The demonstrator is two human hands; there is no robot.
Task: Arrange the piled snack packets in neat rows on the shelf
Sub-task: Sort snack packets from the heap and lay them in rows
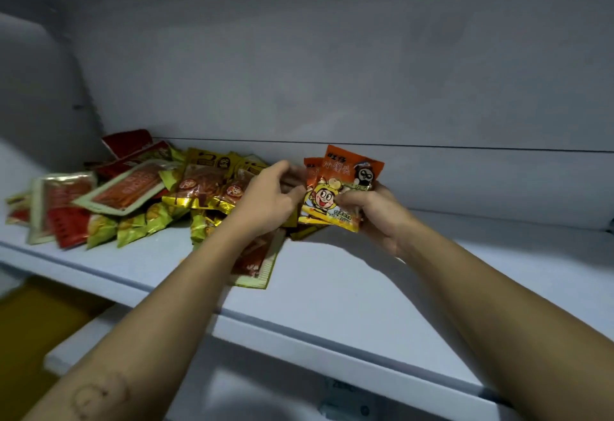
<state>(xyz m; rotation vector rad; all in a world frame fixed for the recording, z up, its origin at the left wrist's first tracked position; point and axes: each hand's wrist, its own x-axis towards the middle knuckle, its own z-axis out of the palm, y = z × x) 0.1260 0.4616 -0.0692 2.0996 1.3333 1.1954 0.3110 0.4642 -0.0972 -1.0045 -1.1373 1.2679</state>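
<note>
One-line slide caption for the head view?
The left hand and right hand grip orange cartoon-printed snack packets over the white shelf, beside a jumbled red, yellow and green packet pile.

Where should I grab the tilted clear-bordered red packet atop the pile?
Pinch the red packet by its clear border at the near left corner, coming from the front. It lies topmost on the pile, and that corner sticks out.

Colourful packet pile [199, 188] on shelf [332, 284]
</note>
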